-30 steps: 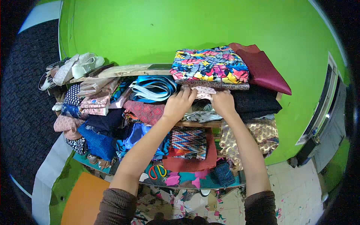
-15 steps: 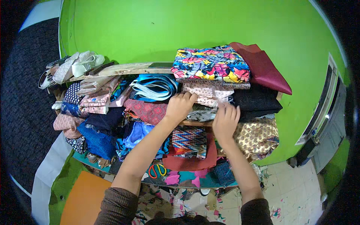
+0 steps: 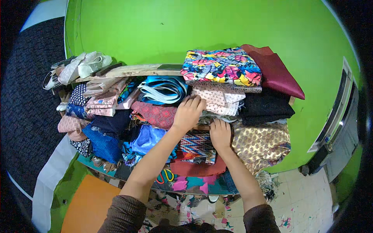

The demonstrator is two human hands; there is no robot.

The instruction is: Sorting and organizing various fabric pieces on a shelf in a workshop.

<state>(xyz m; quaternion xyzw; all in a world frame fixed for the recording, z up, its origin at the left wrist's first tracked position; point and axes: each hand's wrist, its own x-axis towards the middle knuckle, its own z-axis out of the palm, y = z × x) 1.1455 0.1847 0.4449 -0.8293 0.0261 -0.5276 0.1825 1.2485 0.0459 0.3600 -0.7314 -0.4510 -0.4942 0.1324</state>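
Observation:
Folded fabrics are stacked on a wooden shelf in front of me. My left hand [image 3: 189,113] has its fingers curled at the left edge of a pale pink printed fabric [image 3: 213,100], closed on it as far as I can see. Lower and to the right, my right hand [image 3: 220,134] rests its slightly bent, parted fingers against a grey patterned fabric [image 3: 227,117] under the pink one. Its fingertips are partly hidden there. A red patterned fabric [image 3: 157,113] lies beside my left hand, below a blue and white rolled fabric [image 3: 163,91].
A multicoloured folded fabric [image 3: 221,68] and a maroon sheet [image 3: 281,77] top the stack. Black fabric [image 3: 266,108] and gold patterned fabric [image 3: 262,145] sit at the right. Scissors with red and yellow handles [image 3: 168,175] lie below. Scraps litter the tiled floor [image 3: 305,200].
My right hand has moved down and left, from the pink fabric's front edge to the grey fabric beneath. My left hand stays at the pink fabric's left edge. The view has shifted slightly.

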